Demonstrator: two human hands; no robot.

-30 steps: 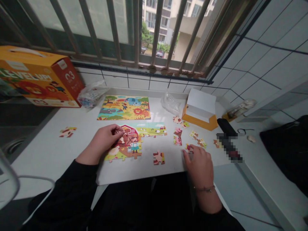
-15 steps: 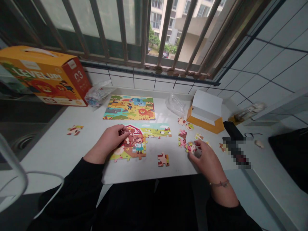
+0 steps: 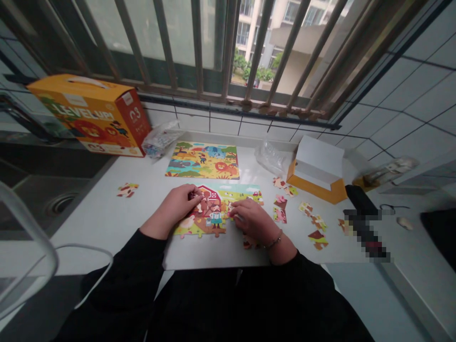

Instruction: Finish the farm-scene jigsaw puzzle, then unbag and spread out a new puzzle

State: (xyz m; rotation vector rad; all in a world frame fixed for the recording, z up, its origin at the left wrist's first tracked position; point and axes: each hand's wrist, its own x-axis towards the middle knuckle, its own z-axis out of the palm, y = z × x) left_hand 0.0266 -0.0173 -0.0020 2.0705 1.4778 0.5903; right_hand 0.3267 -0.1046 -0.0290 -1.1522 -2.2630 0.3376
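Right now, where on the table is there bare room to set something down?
The widest bare patch of table lies left of the left hand, around one loose piece. A narrow strip runs between the puzzle and the table's front edge. It is crowded right of the puzzle, where loose pieces lie near the open box.

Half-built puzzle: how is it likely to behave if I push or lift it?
The half-built puzzle would probably slide if pushed, lying flat on the smooth-looking table. Lifted by one edge, it may sag or come apart, since interlocking tabs show along its near edge.
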